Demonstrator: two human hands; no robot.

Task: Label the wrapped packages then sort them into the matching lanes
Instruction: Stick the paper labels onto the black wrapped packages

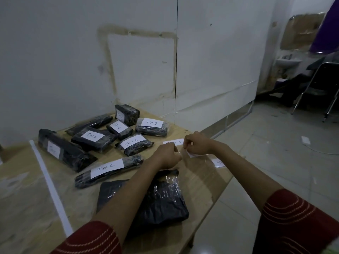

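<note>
Our left hand [167,155] and right hand [198,143] are close together over the surface [201,182]. Both have their fingers curled in a pinch. We think each one holds an end of a shiny bit of tape [180,152]. A white label [191,154] peeks out just under the right hand. We cannot tell if that hand is touching it.

To do this step well, we should keep the tape tight so it does not stick to itself. Then we lay it flat over the label and rub from the middle out, so no bumps stay.

The bare package [165,200] lies near us, under the left arm. It has no label yet, and its flat top looks like the best spot.

An A label [176,142] lies just past the hands. Far left, a C package [108,168] and a B package [152,126] lie in a bunch with others. A white strip [49,180] runs along the left.
</note>
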